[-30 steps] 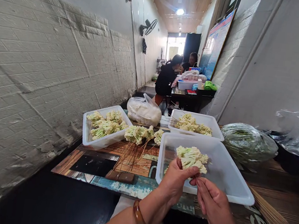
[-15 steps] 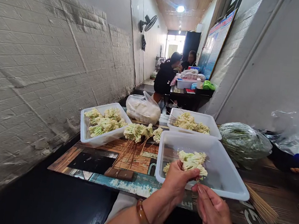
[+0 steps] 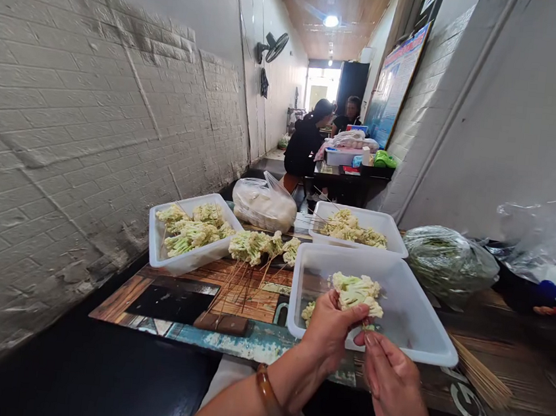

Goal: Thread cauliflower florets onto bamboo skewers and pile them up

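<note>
My left hand grips several cauliflower florets over the near white tray, thumb on the lower edge of the bunch. Close below, my right hand is pinched around a thin bamboo skewer at the base of the florets; its fingers hide most of the stick. A few loose cauliflower pieces lie in that tray, beside my left wrist. To the left, skewered cauliflower lies on the table with its sticks pointing toward me, their ends over a brown block.
More cauliflower fills the left tray and the back tray. A plastic bag stands between them. Bare skewers lie at right, near a bag of greens. Two people sit at a farther table.
The view has shifted slightly. The florets have tipped a little in my left hand, and my right hand stays close beneath them.
</note>
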A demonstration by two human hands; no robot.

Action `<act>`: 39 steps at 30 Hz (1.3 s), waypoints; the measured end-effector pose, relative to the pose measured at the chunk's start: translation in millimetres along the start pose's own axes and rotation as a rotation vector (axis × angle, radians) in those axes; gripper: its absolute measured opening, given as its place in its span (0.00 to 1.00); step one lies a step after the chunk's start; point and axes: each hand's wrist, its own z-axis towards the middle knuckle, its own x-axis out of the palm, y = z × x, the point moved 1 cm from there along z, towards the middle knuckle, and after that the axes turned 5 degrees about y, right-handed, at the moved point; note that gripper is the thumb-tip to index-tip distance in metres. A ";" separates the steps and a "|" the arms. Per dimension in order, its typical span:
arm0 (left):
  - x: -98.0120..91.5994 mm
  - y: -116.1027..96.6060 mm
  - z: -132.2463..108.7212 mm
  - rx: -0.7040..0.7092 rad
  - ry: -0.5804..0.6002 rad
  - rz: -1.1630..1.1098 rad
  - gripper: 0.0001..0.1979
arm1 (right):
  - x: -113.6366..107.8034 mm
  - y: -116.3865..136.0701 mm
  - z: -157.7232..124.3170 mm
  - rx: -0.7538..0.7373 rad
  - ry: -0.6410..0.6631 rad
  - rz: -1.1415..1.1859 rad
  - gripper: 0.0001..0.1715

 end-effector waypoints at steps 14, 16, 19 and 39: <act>2.5 -2.9 -4.7 -0.100 0.134 0.093 0.23 | -14.6 2.8 -7.2 0.038 -0.011 0.065 0.21; 3.5 -5.2 -6.7 -0.117 0.170 0.092 0.24 | -18.1 5.7 -3.9 0.031 0.016 0.028 0.21; 5.4 -2.9 -8.0 -0.125 0.168 0.059 0.24 | -18.1 6.7 -0.1 0.000 0.032 0.016 0.20; 5.0 7.7 0.6 -0.029 -0.020 0.068 0.22 | -1.3 -4.4 -10.3 -0.001 -0.033 0.209 0.17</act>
